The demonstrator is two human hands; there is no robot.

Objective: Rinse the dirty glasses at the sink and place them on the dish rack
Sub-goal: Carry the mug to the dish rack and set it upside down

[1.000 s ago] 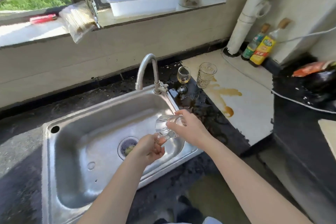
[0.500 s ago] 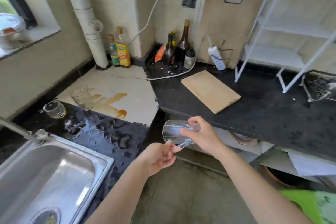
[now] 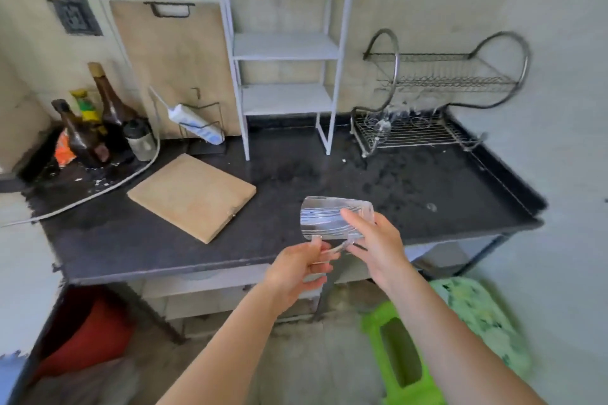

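A clear ribbed stemmed glass (image 3: 325, 219) lies on its side in the air over the front edge of the black counter. My right hand (image 3: 378, 245) wraps the bowl from the right. My left hand (image 3: 297, 268) pinches the stem and foot just below it. A two-tier chrome dish rack (image 3: 424, 133) stands at the back right of the counter, well beyond both hands. Some clear glasses (image 3: 381, 120) rest on its lower tier. The sink is out of view.
A wooden cutting board (image 3: 194, 196) lies on the black counter (image 3: 411, 187) left of the hands. A white shelf frame (image 3: 283, 46) stands behind. Brown bottles (image 3: 98, 115) crowd the back left corner. A green stool (image 3: 401, 362) and a red bucket (image 3: 85, 329) sit on the floor.
The view has swung right from the sink to the black counter and dish rack. Both hands carried the glass along, still holding it on its side.
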